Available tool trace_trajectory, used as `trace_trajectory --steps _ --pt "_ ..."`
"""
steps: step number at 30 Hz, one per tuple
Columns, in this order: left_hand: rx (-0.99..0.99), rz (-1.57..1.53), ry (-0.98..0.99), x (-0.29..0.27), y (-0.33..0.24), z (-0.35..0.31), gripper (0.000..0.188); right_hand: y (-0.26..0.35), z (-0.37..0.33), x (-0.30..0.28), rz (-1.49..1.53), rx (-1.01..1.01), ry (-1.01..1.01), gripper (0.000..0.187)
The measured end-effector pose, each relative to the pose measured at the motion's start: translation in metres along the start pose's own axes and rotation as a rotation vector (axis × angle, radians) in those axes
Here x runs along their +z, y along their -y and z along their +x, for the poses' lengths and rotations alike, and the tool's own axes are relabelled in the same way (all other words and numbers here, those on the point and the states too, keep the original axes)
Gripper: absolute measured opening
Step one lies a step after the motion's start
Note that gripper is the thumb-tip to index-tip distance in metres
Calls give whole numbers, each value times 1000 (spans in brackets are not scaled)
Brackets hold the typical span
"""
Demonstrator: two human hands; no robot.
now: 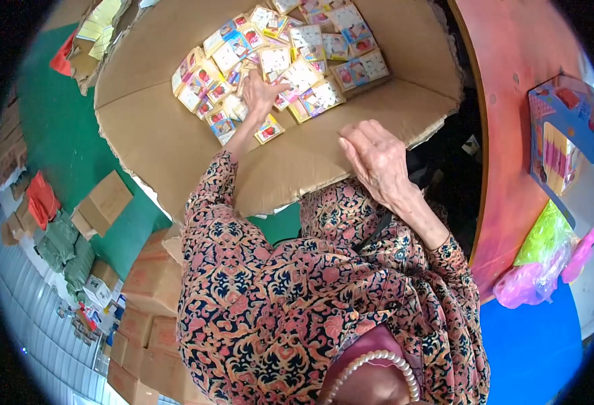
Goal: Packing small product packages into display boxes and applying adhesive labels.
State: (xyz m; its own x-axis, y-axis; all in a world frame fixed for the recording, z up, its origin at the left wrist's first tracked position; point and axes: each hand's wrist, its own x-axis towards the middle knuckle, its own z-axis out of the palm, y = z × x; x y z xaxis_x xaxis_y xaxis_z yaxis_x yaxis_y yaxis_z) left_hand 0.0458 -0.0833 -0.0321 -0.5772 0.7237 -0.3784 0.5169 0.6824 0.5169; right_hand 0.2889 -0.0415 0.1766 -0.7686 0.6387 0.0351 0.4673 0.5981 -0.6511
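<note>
Reaching down into the large cardboard box (287,165) with the left hand (260,94), landing among the small printed packets (275,61) heaped on its bottom. Spreading the thumb out toward the box's right wall and pointing the half-bent fingers at the far wall; hiding some fingertips among the packets, leaving any pinch impossible to tell. Having packets just beyond those fingers, others close on the thumb side, more beneath the wrist. Seeing one blue-and-white packet (361,71) farther off by the right wall, slanting its long axis from the near wall up toward the far right corner.

Hanging the right hand (378,162) by the box's near edge, toward the near right corner, well farther from the heap than the left; curling its fingers loosely, holding nothing visible, leaving contact with the cardboard unclear.

Filling the box only at the bottom, baring the near wall. Showing on the red surface (513,61), toward its right edge, an open blue container (580,125) holding a packet bundle (559,158), plus plastic bags (536,270) nearer the surface's near corner.
</note>
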Motion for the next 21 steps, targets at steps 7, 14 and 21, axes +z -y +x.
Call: trace_trajectory --steps 7,14,21 --pt "154 -569 226 3 -6 1 57 4 -2 4 -90 -51 -14 12" --pt "224 -196 267 19 -12 -5 56 0 -1 4 -121 -17 -33 12" --pt "-94 -513 123 30 34 14 35 -1 1 13 -93 -37 -55 10"
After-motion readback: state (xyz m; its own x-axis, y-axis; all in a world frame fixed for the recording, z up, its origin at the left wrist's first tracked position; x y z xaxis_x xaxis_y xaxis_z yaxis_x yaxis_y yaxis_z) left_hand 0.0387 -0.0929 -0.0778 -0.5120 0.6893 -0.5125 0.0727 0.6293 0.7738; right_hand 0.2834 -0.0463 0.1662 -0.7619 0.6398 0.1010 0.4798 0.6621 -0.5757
